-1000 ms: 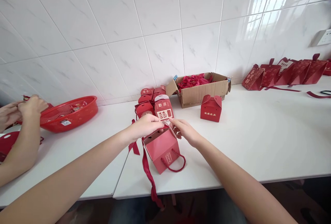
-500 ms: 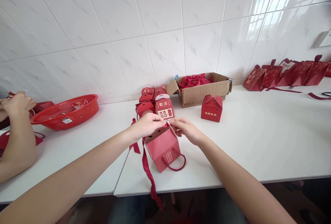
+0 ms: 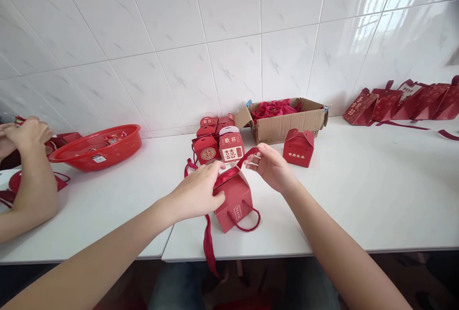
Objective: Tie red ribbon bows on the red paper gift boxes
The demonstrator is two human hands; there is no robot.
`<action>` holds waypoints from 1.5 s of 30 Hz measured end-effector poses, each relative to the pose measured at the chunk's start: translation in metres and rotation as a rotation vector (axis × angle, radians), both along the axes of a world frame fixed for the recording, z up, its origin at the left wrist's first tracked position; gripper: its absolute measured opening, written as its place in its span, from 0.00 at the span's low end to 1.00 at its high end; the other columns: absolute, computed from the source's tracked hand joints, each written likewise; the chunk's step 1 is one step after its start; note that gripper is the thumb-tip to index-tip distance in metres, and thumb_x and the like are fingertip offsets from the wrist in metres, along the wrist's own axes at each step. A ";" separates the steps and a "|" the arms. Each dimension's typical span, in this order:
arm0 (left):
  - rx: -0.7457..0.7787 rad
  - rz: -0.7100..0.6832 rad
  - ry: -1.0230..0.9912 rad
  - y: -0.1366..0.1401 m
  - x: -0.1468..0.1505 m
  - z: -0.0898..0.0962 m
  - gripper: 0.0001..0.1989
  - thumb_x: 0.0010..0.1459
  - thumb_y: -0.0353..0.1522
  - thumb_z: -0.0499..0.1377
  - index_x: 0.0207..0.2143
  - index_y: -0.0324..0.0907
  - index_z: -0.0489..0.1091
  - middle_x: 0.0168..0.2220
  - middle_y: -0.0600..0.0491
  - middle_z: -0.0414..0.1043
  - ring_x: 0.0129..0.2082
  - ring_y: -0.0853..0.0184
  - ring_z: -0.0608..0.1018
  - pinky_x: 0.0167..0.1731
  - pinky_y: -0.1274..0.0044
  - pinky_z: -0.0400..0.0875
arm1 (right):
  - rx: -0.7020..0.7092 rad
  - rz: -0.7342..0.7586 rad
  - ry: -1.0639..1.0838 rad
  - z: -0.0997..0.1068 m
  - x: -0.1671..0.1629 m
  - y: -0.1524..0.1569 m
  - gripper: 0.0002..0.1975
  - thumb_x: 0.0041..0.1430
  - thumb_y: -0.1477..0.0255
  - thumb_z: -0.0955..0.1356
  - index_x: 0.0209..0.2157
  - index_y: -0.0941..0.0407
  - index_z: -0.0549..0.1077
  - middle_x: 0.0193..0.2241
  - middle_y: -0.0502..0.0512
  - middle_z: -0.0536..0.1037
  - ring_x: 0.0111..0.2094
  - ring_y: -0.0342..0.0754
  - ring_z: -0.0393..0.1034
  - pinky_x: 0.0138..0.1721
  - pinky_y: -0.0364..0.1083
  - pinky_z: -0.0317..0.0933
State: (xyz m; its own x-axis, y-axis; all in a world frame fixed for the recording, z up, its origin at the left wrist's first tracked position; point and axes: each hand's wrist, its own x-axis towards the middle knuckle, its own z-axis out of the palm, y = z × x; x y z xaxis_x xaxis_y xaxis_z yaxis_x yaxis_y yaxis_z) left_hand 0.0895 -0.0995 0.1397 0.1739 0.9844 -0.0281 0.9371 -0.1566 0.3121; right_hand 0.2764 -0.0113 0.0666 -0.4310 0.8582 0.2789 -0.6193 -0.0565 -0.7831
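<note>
Two hands close a small red paper gift box (image 3: pixel 234 202) with a rope handle, near the front edge of the white table (image 3: pixel 358 195).

The left hand (image 3: pixel 195 193) presses flat on the lid, fingers spread. The right hand (image 3: pixel 270 166) pinches the dark red ribbon (image 3: pixel 247 156); pull it gently. Free room lies right; more little red boxes (image 3: pixel 215 140) crowd just behind.

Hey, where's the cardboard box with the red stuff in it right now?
In the head view the cardboard box sits at the back of the white table against the tiled wall, right of centre, just behind the small red gift box.
</note>
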 end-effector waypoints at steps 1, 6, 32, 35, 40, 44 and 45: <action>-0.005 -0.014 -0.016 0.001 0.002 -0.002 0.21 0.48 0.34 0.56 0.47 0.45 0.64 0.44 0.47 0.71 0.42 0.55 0.74 0.33 0.73 0.66 | -0.009 -0.020 0.042 0.001 0.003 0.001 0.13 0.52 0.61 0.69 0.24 0.53 0.64 0.24 0.49 0.71 0.33 0.48 0.71 0.41 0.51 0.65; -0.046 -0.107 -0.064 0.012 0.003 -0.012 0.27 0.48 0.31 0.55 0.54 0.46 0.59 0.43 0.48 0.71 0.42 0.57 0.75 0.36 0.72 0.69 | -0.048 -0.139 0.284 0.000 0.019 0.012 0.14 0.56 0.62 0.66 0.20 0.52 0.66 0.24 0.48 0.73 0.35 0.48 0.72 0.45 0.55 0.64; 0.174 -0.297 -0.181 0.035 0.006 -0.048 0.12 0.59 0.38 0.52 0.44 0.44 0.62 0.48 0.48 0.67 0.52 0.57 0.67 0.56 0.61 0.53 | -0.029 -0.172 0.962 -0.001 0.065 0.029 0.10 0.60 0.66 0.65 0.26 0.46 0.75 0.36 0.45 0.78 0.43 0.44 0.73 0.50 0.51 0.66; 0.096 -0.324 -0.099 0.035 0.007 -0.047 0.22 0.62 0.39 0.48 0.56 0.43 0.55 0.59 0.43 0.57 0.61 0.55 0.58 0.58 0.60 0.50 | -0.013 -0.134 0.823 -0.004 0.058 0.029 0.07 0.56 0.62 0.68 0.25 0.45 0.77 0.43 0.46 0.75 0.50 0.47 0.69 0.51 0.51 0.64; 0.059 -0.359 -0.036 0.039 0.010 -0.045 0.29 0.63 0.40 0.45 0.64 0.43 0.43 0.65 0.43 0.47 0.65 0.54 0.49 0.61 0.57 0.42 | 0.007 -0.085 0.697 -0.009 0.045 0.030 0.08 0.57 0.61 0.68 0.26 0.44 0.76 0.45 0.43 0.75 0.53 0.47 0.67 0.53 0.53 0.61; 0.301 -0.141 -0.289 0.025 -0.001 -0.044 0.31 0.62 0.45 0.48 0.64 0.46 0.44 0.65 0.44 0.47 0.65 0.53 0.48 0.62 0.58 0.43 | -0.040 -0.098 0.758 -0.012 0.046 0.033 0.08 0.59 0.63 0.67 0.27 0.47 0.74 0.39 0.40 0.78 0.42 0.41 0.72 0.49 0.48 0.64; 0.333 -0.052 -0.387 0.018 -0.008 -0.046 0.30 0.62 0.46 0.47 0.63 0.47 0.44 0.65 0.45 0.46 0.66 0.53 0.49 0.62 0.58 0.45 | -0.049 -0.102 0.770 -0.013 0.046 0.033 0.07 0.59 0.64 0.67 0.28 0.48 0.74 0.37 0.40 0.78 0.40 0.40 0.73 0.47 0.47 0.65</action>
